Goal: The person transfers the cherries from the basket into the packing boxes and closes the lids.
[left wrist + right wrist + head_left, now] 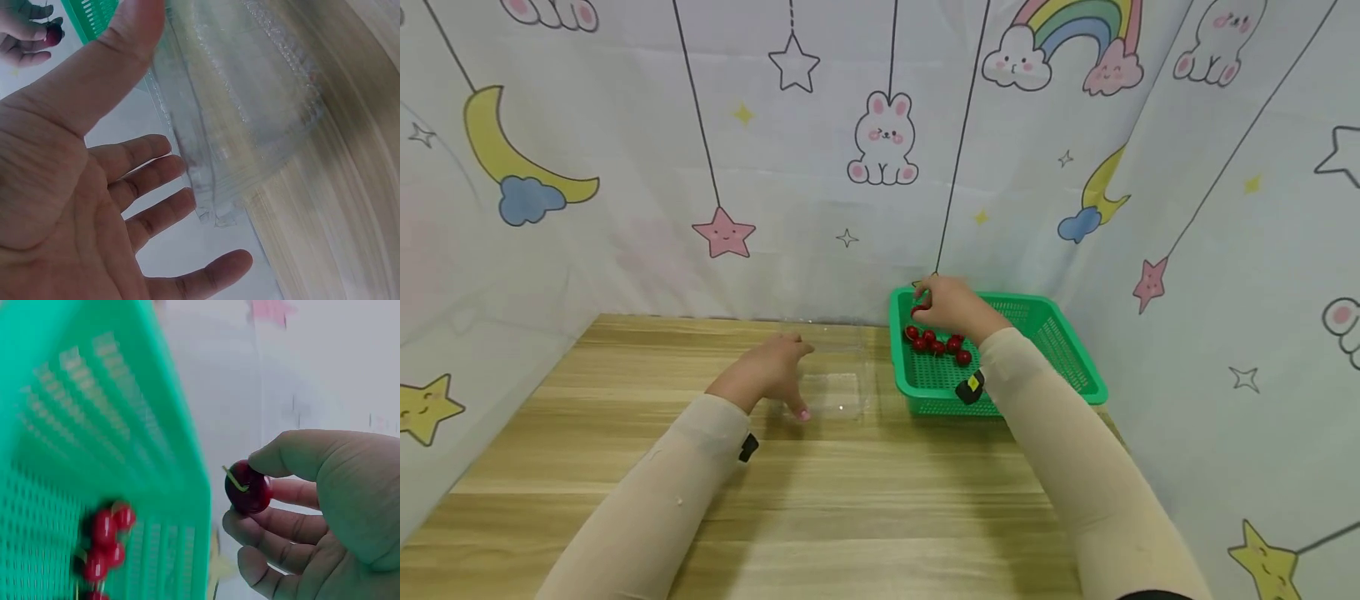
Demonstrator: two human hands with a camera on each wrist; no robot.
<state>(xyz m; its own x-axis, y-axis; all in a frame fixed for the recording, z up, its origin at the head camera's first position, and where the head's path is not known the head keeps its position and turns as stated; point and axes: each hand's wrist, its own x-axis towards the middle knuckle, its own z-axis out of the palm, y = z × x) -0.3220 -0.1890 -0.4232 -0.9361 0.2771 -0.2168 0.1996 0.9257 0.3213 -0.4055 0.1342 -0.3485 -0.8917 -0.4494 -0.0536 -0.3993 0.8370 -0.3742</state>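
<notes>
My right hand (951, 307) pinches a dark red cherry (248, 487) with a short green stem between thumb and fingers, above the far left rim of a green basket (917, 392). Several more cherries (937, 347) lie in the basket's left part. My left hand (767, 371) reaches over the left side of a clear plastic box (269, 131), its fingers spread and lightly bent. In the left wrist view the fingertips (181, 199) are right at the box's clear edge, and the thumb overlaps its wall. The box stands on the table to the left of the basket.
A wood-grain table (820, 517) carries the box and basket. Printed cloth walls (805, 167) with stars, moons and rabbits rise right behind and to both sides. The basket's raised rim (1078, 350) stands near the table's right edge.
</notes>
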